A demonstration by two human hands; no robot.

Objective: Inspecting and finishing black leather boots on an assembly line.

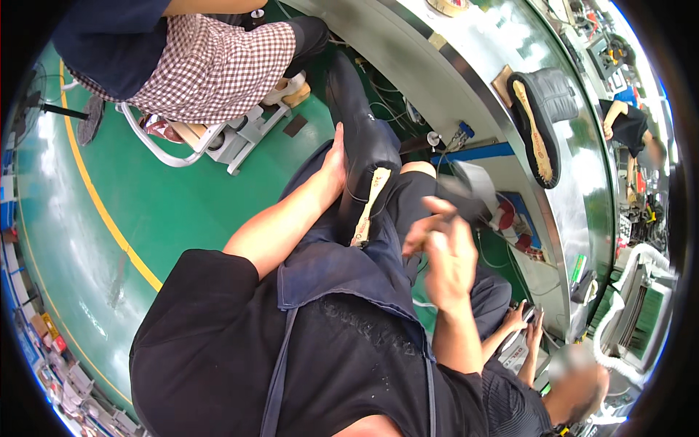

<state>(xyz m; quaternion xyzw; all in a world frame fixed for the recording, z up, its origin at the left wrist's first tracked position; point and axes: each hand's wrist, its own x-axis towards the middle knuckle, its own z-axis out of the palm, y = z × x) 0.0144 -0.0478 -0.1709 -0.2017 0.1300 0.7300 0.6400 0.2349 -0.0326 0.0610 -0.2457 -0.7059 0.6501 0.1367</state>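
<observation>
Shirt: black (211, 342), nearest, filling the lower middle of the frame, with a dark blue apron (342, 273) above it.
Neighbour: a person in a checked cloth (218, 73), upper left of the frame.
Left hand: (333, 162) centre, clasping the boot's left side; the thumb side shows, the other fingers are mostly hidden.
Boot: black (353, 120), upper middle to centre, over the lap, a pale yellow strip (375, 191) along its sole.
Right hand: (443, 247) right of centre, apart from the boot, fingers partly bent and blurred; cannot tell whether they grip anything.
Co-worker: hands (515, 318) around a dark thing, lower right.
Second boot: black (557, 102), on the metal table (502, 36), upper right.
</observation>
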